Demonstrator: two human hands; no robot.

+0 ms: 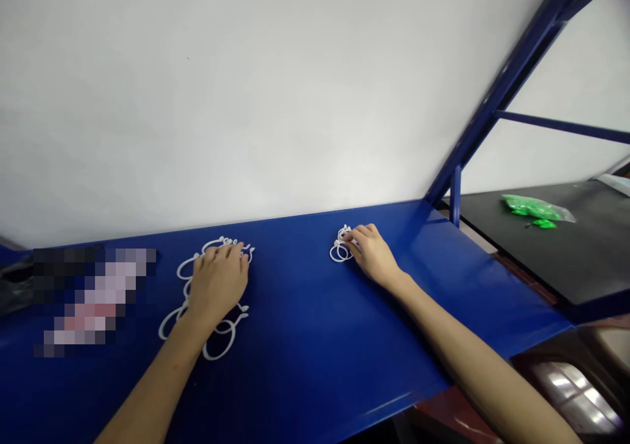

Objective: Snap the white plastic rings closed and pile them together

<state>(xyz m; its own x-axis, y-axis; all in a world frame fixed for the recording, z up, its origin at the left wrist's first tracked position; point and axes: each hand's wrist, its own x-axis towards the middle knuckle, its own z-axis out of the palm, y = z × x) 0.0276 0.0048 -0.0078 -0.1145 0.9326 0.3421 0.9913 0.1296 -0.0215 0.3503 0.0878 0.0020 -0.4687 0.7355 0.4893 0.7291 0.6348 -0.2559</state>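
Several white plastic rings with small clasp ends [220, 347] lie in a loose pile on the left part of a blue tabletop [295, 326]. Over this pile my left hand [220, 279] lies palm down, its fingers stretched across the upper rings and hiding some of them. A smaller group of white rings [338, 254] sits farther right, toward the wall. There my right hand [373, 252] has its thumb and fingertips brought together at the right side of the group, closed on a ring. The fingertips partly cover what they hold.
At the left lie a black bag [20, 286] and a blurred-out pinkish item [105, 293]. A white wall [246, 103] borders the back edge, and a blue metal frame [492, 109] rises at the right. Beyond it, a black table [541, 254] holds a bag of green pieces [534, 206].
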